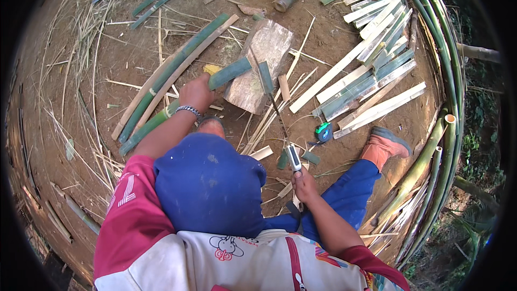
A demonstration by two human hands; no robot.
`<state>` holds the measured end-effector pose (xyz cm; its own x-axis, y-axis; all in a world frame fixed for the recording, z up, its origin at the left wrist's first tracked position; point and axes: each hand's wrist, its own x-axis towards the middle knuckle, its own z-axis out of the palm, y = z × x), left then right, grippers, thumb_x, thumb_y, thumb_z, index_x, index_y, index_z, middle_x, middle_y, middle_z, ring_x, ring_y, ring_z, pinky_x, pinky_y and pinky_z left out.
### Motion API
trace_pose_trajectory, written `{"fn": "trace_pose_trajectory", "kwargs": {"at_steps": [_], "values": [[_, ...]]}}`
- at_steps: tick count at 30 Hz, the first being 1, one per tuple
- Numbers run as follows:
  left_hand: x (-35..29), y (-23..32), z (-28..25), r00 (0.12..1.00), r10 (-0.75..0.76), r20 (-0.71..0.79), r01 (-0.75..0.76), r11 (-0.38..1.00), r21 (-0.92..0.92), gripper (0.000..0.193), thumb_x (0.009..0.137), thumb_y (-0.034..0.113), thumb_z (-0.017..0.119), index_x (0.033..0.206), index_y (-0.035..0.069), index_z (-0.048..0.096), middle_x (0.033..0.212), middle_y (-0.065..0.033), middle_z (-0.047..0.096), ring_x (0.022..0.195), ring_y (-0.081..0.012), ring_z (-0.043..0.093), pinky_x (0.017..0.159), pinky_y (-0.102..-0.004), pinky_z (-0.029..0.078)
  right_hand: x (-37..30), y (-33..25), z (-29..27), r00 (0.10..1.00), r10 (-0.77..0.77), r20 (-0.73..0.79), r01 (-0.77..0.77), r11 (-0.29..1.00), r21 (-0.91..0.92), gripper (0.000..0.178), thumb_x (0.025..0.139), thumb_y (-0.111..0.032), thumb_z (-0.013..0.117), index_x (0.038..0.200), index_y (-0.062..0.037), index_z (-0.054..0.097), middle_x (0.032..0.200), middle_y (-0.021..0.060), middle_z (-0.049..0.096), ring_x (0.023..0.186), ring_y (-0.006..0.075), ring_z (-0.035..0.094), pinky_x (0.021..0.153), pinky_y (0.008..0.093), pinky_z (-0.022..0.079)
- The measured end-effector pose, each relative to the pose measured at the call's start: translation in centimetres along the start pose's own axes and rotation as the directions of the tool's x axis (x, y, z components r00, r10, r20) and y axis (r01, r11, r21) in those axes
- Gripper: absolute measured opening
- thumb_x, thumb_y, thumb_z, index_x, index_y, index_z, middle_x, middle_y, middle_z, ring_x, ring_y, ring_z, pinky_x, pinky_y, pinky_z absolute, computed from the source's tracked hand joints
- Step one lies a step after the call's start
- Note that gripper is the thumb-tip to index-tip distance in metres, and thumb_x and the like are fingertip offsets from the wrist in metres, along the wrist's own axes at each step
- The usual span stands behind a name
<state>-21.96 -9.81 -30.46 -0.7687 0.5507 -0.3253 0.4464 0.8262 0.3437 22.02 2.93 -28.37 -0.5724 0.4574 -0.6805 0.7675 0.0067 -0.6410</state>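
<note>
My left hand [196, 94], with a chain bracelet at the wrist, is closed round a long green bamboo pole [230, 74]. Its far end rests over a wooden chopping block [272, 40], and its near end slants back to the left. In my right hand [305, 184] is the pale handle of a machete [281, 121]. The thin dark blade, seen nearly edge-on, reaches up to the block, just right of the pole's end. A short green bamboo piece [265, 78] shows at the blade's far part; whether they touch, I cannot tell.
Split bamboo pieces [344, 91] lie piled right of the block. A small blue-green tape measure [323, 132] sits near my right boot [385, 148]. Longer bamboo strips [172, 78] lie left, and tall poles [449, 59] curve along the right edge. Shavings litter the dirt.
</note>
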Motion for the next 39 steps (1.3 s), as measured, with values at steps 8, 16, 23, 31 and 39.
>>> {"fn": "trace_pose_trajectory", "kwargs": {"at_steps": [8,16,23,31,39], "values": [[-3.7,-1.0,-5.4,0.988,0.145,-0.056,-0.152,0.979,-0.133,0.028,0.087,0.025,0.071,0.104,0.004,0.065,0.090,-0.0249,0.069,0.090,-0.0452,0.066,0.077,-0.0519,0.052,5.0,-11.4,0.4,0.904,-0.068,-0.421,0.154,0.973,0.174,0.034,0.093,-0.031,0.073,0.107,-0.0032,0.059,0.072,-0.0003,0.059,0.067,0.0101,0.057,0.061,0.0298,0.047],[-9.7,-1.9,-12.1,0.970,0.244,-0.016,-0.235,0.909,-0.343,0.028,0.090,0.023,0.072,0.102,-0.001,0.063,0.084,-0.0191,0.067,0.080,-0.0324,0.065,0.076,-0.0404,0.050,6.7,-27.3,2.5,0.813,-0.526,-0.251,0.577,0.787,0.219,0.046,0.088,-0.028,0.078,0.125,-0.0058,0.063,0.093,0.0030,0.064,0.084,0.0126,0.061,0.079,0.0313,0.051],[-12.7,1.3,-18.0,0.944,0.317,0.092,-0.251,0.871,-0.423,0.027,0.090,0.023,0.073,0.099,0.000,0.065,0.082,-0.0122,0.067,0.076,-0.0219,0.063,0.072,-0.0379,0.050,1.6,-34.4,2.7,0.776,-0.610,-0.159,0.627,0.721,0.294,0.049,0.082,-0.031,0.085,0.116,-0.0038,0.063,0.085,0.0012,0.062,0.079,0.0118,0.061,0.074,0.0304,0.051],[-14.4,2.5,-20.5,0.887,0.425,0.181,-0.250,0.772,-0.585,0.032,0.088,0.026,0.078,0.079,0.009,0.053,0.068,0.0055,0.049,0.062,-0.0061,0.044,0.055,-0.0265,0.038,-2.7,-35.8,1.6,0.660,-0.681,-0.318,0.750,0.570,0.336,0.041,0.084,-0.030,0.083,0.109,-0.0038,0.063,0.088,0.0041,0.067,0.081,0.0113,0.064,0.074,0.0303,0.052],[-16.5,2.7,-22.4,0.874,0.425,0.235,-0.180,0.734,-0.655,0.032,0.088,0.034,0.077,0.094,0.008,0.059,0.073,0.0044,0.052,0.064,-0.0067,0.047,0.056,-0.0258,0.039,-6.2,-36.8,1.2,0.602,-0.679,-0.420,0.798,0.512,0.317,0.034,0.085,-0.025,0.082,0.108,-0.0059,0.066,0.088,0.0030,0.069,0.079,0.0114,0.064,0.074,0.0304,0.052]]}}
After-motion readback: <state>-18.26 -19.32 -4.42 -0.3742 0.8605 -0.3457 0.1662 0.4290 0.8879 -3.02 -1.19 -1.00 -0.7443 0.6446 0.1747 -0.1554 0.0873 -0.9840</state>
